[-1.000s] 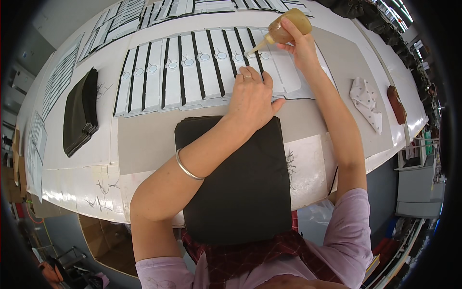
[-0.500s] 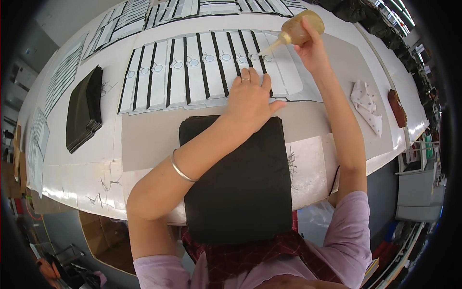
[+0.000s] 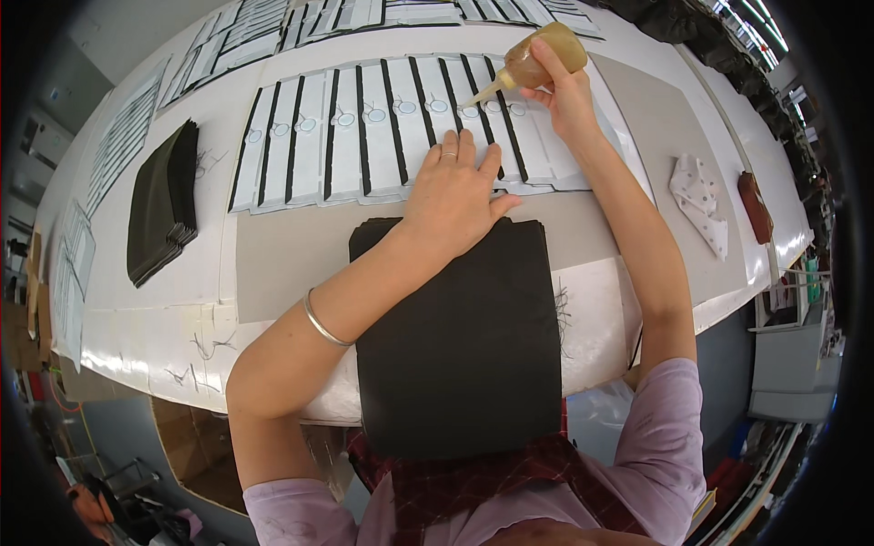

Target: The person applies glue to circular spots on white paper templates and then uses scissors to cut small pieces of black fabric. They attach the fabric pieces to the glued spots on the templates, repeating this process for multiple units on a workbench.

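Tipped over the row, a squeeze bottle of yellowish-brown liquid is in my right hand, its narrow nozzle pointing down to the left. The nozzle tip is at a small round mark near the right part of the row; I cannot tell whether it touches. The row is made of overlapping white pieces with black edges, each bearing a round mark with a thin loop. My left hand lies palm down across the lower edge of the pieces, fingers spread. Under my left forearm is a stack of black sheets.
A second black stack stands at the left on the white table. Grey board lies beneath the row. To the right are a dotted cloth and a dark red case. More white-and-black pieces cover the far side.
The bottle and my right hand have moved left along the row, to another round mark. My left hand has slid slightly left over the pieces.
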{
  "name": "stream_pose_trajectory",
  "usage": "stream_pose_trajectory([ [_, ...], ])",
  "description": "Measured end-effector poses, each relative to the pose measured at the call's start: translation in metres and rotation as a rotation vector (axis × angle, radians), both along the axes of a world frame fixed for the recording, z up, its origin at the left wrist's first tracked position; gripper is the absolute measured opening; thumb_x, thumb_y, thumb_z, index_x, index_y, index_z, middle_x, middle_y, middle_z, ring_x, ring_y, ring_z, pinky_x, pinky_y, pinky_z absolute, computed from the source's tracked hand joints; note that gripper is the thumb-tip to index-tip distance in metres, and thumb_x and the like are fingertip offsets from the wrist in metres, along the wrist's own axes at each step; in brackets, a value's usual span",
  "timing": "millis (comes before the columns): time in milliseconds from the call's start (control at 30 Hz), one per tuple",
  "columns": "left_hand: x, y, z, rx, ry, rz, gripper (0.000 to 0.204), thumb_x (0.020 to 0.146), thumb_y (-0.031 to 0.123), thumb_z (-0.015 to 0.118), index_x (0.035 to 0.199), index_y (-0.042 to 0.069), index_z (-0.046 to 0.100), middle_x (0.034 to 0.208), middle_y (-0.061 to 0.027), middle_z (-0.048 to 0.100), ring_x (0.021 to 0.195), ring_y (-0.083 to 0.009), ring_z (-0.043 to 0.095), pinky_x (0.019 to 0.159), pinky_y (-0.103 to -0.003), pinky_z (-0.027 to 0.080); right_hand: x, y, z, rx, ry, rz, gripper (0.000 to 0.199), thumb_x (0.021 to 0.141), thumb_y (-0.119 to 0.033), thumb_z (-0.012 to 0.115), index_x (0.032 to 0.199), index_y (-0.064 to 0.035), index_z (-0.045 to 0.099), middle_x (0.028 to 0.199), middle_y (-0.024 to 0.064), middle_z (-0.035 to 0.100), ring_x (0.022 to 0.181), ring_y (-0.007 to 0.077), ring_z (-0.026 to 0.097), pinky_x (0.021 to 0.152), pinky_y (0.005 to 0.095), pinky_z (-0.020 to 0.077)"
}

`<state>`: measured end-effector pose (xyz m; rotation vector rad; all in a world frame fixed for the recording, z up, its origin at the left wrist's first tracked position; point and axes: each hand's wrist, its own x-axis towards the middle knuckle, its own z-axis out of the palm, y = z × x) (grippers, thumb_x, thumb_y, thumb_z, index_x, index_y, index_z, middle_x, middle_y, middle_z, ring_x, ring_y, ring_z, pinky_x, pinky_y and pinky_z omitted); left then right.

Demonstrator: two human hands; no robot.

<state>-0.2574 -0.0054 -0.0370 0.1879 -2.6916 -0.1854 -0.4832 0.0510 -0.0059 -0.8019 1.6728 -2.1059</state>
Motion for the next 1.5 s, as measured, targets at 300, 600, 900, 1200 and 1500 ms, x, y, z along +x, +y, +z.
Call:
stream_pose_trajectory([
  [300,-0.002,0.0,-0.003,-0.018,0.021,0.007,0.064,0.093,0.049,0.065,0.133,0.0,0.059,0.131,-0.0307,0.055,0.126,-0.044,0.052,0.102,-0.047,0.044,-0.002,0.0,0.002,-0.018,0.064,-0.019,0.051,0.089,-0.042,0.076,0.124,-0.0075,0.062,0.11,0.0045,0.068,0.096,0.0123,0.068,0.064,0.0268,0.0591],
  [600,0.004,-0.002,-0.001,0.01,0.007,0.022,0.063,0.095,0.049,0.063,0.132,-0.002,0.059,0.13,-0.0298,0.055,0.128,-0.0438,0.052,0.103,-0.048,0.044,-0.02,0.01,0.02,-0.037,-0.019,0.179,0.055,0.088,-0.042,0.077,0.125,-0.0051,0.06,0.112,0.006,0.067,0.097,0.0122,0.067,0.063,0.0246,0.0594],
  [900,0.025,-0.023,-0.001,0.017,0.037,0.034,0.065,0.095,0.049,0.063,0.131,-0.004,0.06,0.132,-0.0324,0.055,0.129,-0.0463,0.052,0.105,-0.05,0.045,0.003,-0.022,0.001,-0.058,-0.076,0.044,0.049,0.088,-0.04,0.077,0.121,-0.0064,0.063,0.113,0.0058,0.067,0.103,0.0174,0.068,0.071,0.0324,0.0621],
  [1200,0.023,-0.021,-0.002,0.013,0.058,0.032,0.065,0.092,0.047,0.067,0.129,-0.005,0.061,0.129,-0.0355,0.056,0.127,-0.0483,0.053,0.105,-0.05,0.045,0.021,-0.035,0.002,-0.033,0.032,0.03,0.047,0.09,-0.041,0.076,0.12,-0.0069,0.064,0.11,0.0055,0.068,0.096,0.014,0.067,0.067,0.0293,0.06],
  [1500,0.021,-0.021,-0.005,-0.019,0.082,0.03,0.064,0.091,0.046,0.069,0.128,-0.006,0.061,0.126,-0.0351,0.057,0.124,-0.0479,0.055,0.103,-0.049,0.046,0.017,-0.036,0.003,-0.051,0.08,0.027,0.049,0.09,-0.042,0.076,0.121,-0.0057,0.063,0.108,0.0052,0.068,0.094,0.0137,0.068,0.064,0.0282,0.0599],
])
